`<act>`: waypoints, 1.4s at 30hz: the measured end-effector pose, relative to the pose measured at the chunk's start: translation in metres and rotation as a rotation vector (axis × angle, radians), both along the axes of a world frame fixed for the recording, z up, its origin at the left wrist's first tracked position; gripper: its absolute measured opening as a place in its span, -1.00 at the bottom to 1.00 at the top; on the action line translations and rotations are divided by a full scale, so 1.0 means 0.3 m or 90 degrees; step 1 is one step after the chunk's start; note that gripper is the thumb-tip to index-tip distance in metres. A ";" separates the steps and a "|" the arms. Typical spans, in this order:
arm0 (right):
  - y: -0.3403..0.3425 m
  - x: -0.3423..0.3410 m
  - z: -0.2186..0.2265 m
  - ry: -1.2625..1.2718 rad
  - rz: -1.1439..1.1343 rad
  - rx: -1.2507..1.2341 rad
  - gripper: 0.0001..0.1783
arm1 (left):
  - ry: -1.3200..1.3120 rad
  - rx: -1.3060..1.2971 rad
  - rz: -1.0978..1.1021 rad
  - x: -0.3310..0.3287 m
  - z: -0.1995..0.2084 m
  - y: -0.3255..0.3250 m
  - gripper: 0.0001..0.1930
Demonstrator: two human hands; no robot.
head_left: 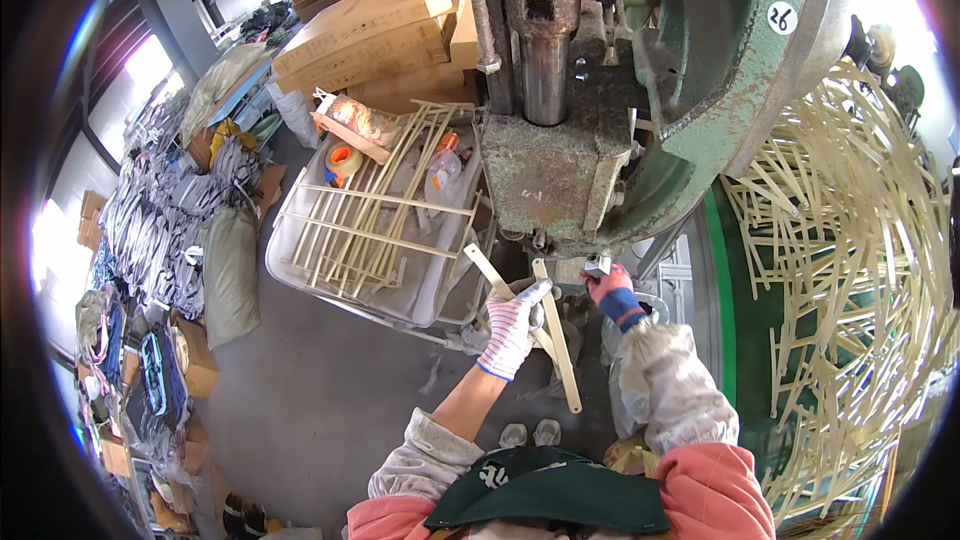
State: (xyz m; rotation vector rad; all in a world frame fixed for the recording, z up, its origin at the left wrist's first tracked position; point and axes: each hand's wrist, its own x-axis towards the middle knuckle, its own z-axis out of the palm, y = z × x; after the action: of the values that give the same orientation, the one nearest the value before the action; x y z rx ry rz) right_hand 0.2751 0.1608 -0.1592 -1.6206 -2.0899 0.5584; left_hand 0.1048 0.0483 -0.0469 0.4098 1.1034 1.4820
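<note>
My left hand (pixel 507 328), in a white glove with coloured stripes, is closed around two flat cream strips. One strip (pixel 560 350) slants down toward me; the other strip (pixel 486 267) crosses it and reaches up to the left. Holes show near their ends. To the right, my right hand (pixel 613 293), in a red and blue glove, is up under the head of a green metal press (pixel 560 175). Its fingers are curled beside a small metal block (pixel 597 265). Whether they grip that block or something else is hidden.
Left of the press stands a white tub (pixel 300 265) with cream strips across it, an orange tape roll (pixel 345 162) and a clear bottle (pixel 442 178). A large heap of strips (pixel 850 240) lies at the right. Grey bundles (pixel 175 215) and stacked cartons (pixel 365 35) stand left and behind.
</note>
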 end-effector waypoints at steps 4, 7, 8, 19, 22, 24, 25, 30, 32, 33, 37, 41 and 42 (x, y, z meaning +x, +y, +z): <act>0.156 -0.059 -0.201 -0.091 0.101 -0.103 -0.63 | -0.014 -0.007 0.005 0.014 0.016 0.011 -0.95; 0.189 -0.094 -0.218 0.186 0.176 -0.153 -0.63 | -0.005 -0.012 0.011 0.017 0.022 0.012 -0.95; 0.187 -0.103 -0.202 0.283 0.206 -0.184 -0.64 | -0.006 -0.050 0.008 0.016 0.022 0.013 -0.95; 0.138 -0.123 -0.005 0.553 0.263 -0.292 -0.64 | -0.013 -0.038 0.006 0.022 0.000 0.022 -0.89; 0.134 -0.091 -0.013 0.601 0.269 -0.272 -0.64 | -0.004 -0.112 0.002 0.026 -0.032 0.023 -0.91; 0.124 -0.063 -0.022 0.686 0.309 -0.255 -0.64 | -0.022 -0.085 -0.025 0.018 -0.063 0.021 -0.90; 0.117 -0.054 -0.026 0.743 0.347 -0.245 -0.64 | -0.004 -0.066 -0.023 0.008 -0.079 0.019 -0.90; 0.077 -0.078 -0.017 0.853 0.345 -0.373 -0.74 | -0.081 -0.061 -0.021 -0.113 -0.134 -0.056 -0.78; 0.063 -0.119 0.009 0.702 0.281 -0.383 -0.82 | -0.027 -0.155 -0.041 -0.182 -0.129 -0.090 -0.71; 0.058 -0.141 0.027 0.570 0.259 -0.346 -0.85 | -0.024 -0.084 -0.065 -0.224 -0.121 -0.096 -0.70; 0.042 -0.195 0.098 0.560 0.069 -0.318 -0.73 | 0.044 -0.045 -0.156 -0.302 -0.094 -0.081 -0.72; 0.016 -0.191 0.103 0.517 0.061 -0.259 -0.78 | -0.009 -0.039 -0.215 -0.276 -0.118 -0.054 -0.79; 0.007 -0.184 0.090 0.540 0.048 -0.266 -0.79 | -0.004 -0.064 -0.219 -0.267 -0.130 -0.054 -0.69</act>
State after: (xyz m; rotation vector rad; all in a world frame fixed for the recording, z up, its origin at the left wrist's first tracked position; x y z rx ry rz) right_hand 0.2198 0.1630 -0.1321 -1.1623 -1.4401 1.4787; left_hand 0.0247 0.0321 -0.0859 0.4973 1.0384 1.1210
